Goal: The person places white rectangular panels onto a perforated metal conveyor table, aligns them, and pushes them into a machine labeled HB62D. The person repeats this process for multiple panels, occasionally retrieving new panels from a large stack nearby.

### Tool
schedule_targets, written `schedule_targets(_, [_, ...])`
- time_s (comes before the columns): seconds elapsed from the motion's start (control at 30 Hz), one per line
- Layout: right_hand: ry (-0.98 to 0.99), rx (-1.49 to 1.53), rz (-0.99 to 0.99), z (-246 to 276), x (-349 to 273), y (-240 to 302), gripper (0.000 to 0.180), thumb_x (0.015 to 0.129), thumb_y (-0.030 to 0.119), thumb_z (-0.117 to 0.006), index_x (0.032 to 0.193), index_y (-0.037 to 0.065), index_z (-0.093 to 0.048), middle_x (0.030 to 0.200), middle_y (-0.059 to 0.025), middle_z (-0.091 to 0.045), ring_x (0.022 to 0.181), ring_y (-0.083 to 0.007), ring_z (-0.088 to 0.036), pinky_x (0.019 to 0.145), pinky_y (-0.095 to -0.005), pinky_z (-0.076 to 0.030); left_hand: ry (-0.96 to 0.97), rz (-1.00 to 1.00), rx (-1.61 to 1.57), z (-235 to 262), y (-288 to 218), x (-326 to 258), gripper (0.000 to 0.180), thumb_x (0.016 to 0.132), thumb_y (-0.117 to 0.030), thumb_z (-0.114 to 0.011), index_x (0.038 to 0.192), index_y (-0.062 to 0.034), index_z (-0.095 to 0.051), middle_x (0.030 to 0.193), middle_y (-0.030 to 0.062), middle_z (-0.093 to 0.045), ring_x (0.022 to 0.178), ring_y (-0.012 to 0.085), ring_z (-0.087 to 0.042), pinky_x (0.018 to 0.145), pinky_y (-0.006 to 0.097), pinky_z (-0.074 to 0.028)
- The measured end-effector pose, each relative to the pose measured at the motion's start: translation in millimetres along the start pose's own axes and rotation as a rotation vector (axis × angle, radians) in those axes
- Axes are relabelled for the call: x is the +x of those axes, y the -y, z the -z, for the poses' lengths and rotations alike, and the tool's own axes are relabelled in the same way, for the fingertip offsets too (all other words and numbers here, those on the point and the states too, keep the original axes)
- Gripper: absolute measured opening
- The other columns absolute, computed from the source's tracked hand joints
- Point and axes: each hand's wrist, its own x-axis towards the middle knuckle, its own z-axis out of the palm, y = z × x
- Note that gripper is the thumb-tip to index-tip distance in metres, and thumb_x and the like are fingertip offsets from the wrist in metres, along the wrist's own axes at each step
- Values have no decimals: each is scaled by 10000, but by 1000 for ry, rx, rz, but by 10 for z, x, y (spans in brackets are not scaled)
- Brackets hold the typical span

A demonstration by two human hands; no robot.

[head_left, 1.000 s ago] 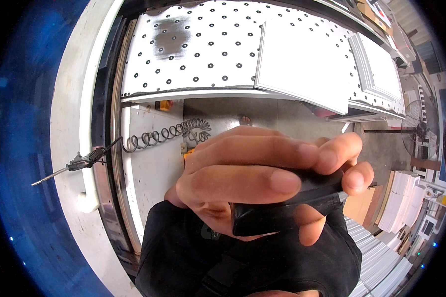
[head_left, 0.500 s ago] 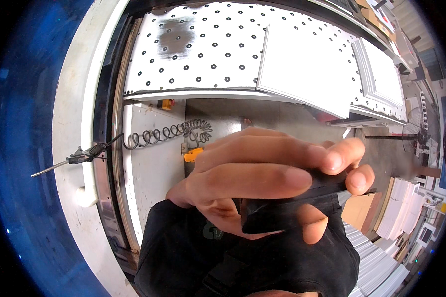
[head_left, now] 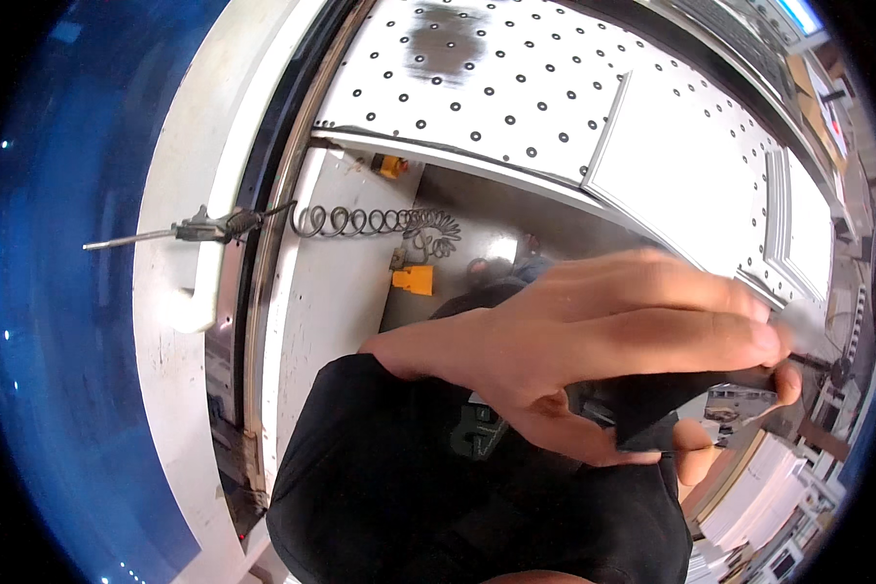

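Though partly hidden, one hand (head_left: 594, 360), side unclear, pinches a dark flat piece (head_left: 657, 404) by its edge: judged light, stiff, thin; edge grip suits. Other hand unseen.

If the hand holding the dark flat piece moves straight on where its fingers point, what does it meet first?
Probably the white panel of the dotted board. The hand, gripping the dark flat piece, points right. Depth is unclear, and which hand it is cannot be told.
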Motion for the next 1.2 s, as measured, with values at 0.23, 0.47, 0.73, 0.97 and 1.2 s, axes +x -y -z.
schedule_targets(0.23, [277,-310,37,480,407,117,796,701,304,-910,1325,87,-466,1268,-78,-457,1141,-237,-538,983,-343,-512,260,-29,-38,510,-387,-67,309,1006,-278,-595,1195,-33,-597,1064,121,-624,983,244,-626,775,367,-556])
schedule_targets(0.47, [126,-677,-59,431,282,49,835,743,378,-862,1400,68,-450,1231,-119,-525,1029,-223,-605,802,-297,-560,536,495,-897,-188,-76,-158,302,1047,-161,-515,1221,51,-640,1013,117,-672,890,214,-627,771,304,-489])
schedule_targets(0.73, [-68,-262,-114,424,95,68,656,790,331,-813,1316,87,-506,1230,-114,-530,1025,-215,-601,814,-295,-551,534,787,-1423,-630,-58,-184,326,1093,-145,-448,1289,59,-610,1033,112,-673,902,153,-613,756,281,-482])
schedule_targets(0.97, [-94,2,-158,505,104,122,500,831,290,-770,1242,104,-556,1230,-109,-535,1021,-208,-597,824,-294,-543,408,815,-1420,-759,-179,-94,308,1081,-148,-477,1262,61,-614,1037,116,-681,876,137,-612,730,270,-486])
schedule_targets(1.2, [-122,165,-198,516,127,139,346,871,249,-727,1168,120,-605,1229,-104,-540,1017,-202,-594,834,-292,-535,557,802,-1507,-825,12,-153,310,1077,-140,-480,1270,65,-610,1078,122,-682,909,143,-621,738,267,-493])
